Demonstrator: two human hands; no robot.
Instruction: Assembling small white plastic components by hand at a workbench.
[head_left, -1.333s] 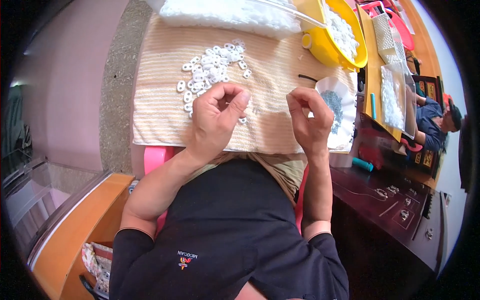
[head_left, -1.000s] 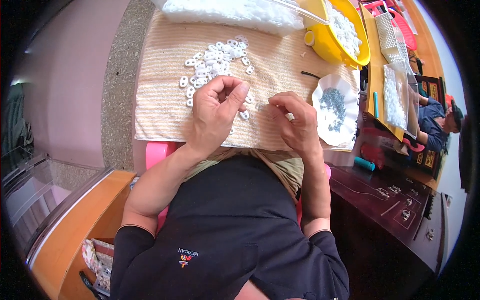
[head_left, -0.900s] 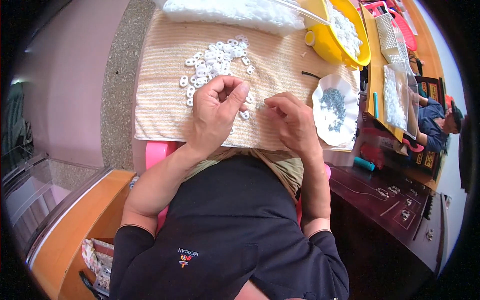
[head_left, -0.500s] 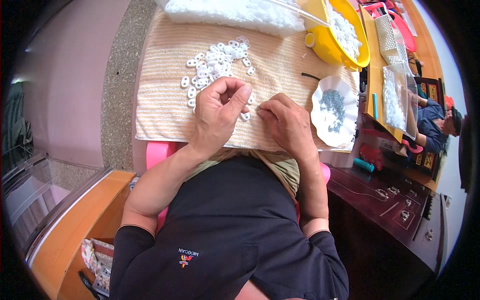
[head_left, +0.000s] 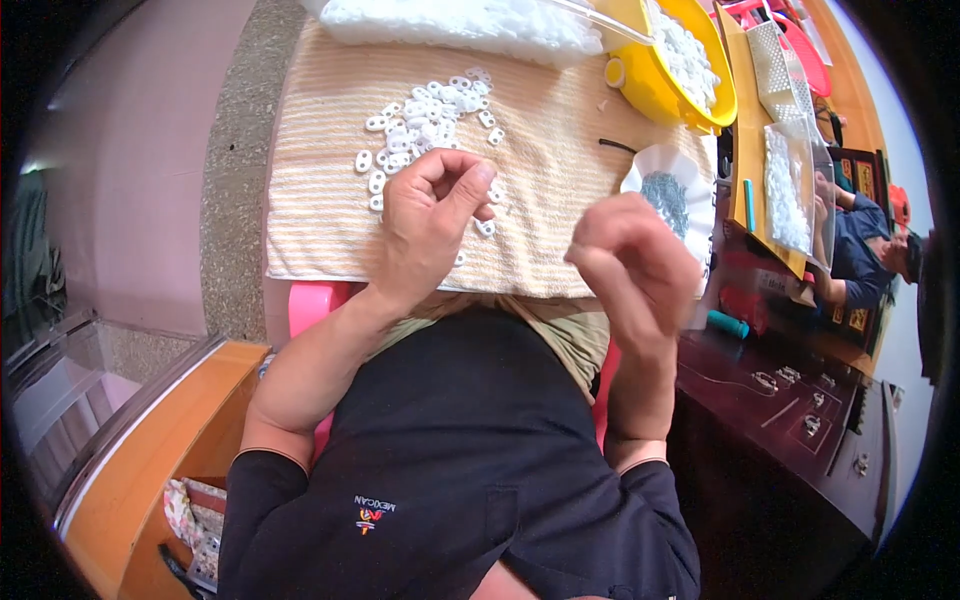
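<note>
My left hand (head_left: 430, 215) is closed in a pinch, thumb against the forefinger, over the near edge of a loose pile of white oval two-holed plastic pieces (head_left: 425, 120). Whatever lies between its fingertips is too small or hidden to make out. Slightly blurred, my right hand (head_left: 640, 265) is raised at the right, its thumb and fingertips drawn together. It covers the near part of a white wavy-edged dish (head_left: 704, 190), which holds small dark grey parts (head_left: 664, 192). A few white pieces lie beside my left fingers.
A striped towel (head_left: 320, 190) covers the work surface. At its far side stand a clear bin (head_left: 618, 28) of white pieces and a yellow bowl (head_left: 688, 112). A thin black strip (head_left: 617, 145) lies near the dish. Another person (head_left: 868, 250) works at the far right.
My right hand has moved right and lifted, away from my left hand, and now blocks part of the dish. My left hand keeps its pinch in nearly the same place.
</note>
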